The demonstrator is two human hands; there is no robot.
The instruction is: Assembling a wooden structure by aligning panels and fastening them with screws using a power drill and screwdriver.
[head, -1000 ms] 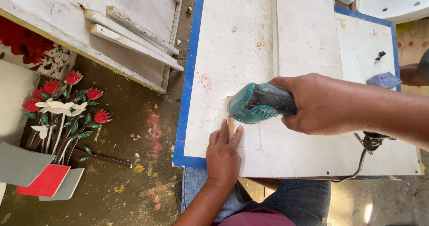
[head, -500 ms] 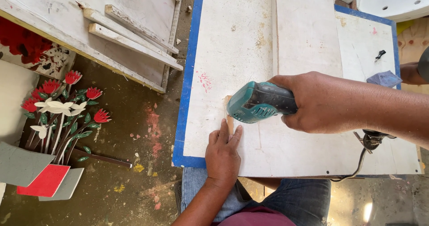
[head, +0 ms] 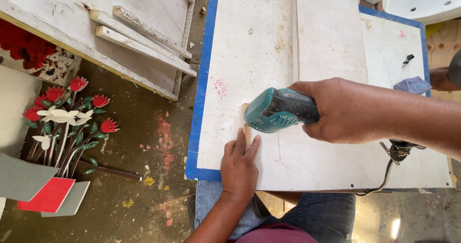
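Note:
My right hand grips a teal and black power tool held over a small pale wooden strip on the white board with a blue border. My left hand lies flat on the board at its near edge, fingers pressing the strip's lower end just under the tool's nose. The tool's cord hangs off the board's near right side. The strip's upper part is hidden by the tool.
A long white plank lies along the board. Painted wooden flowers and grey and red pieces lie on the dirt floor at left. White battens rest on a panel at upper left. Another person's arm shows at right.

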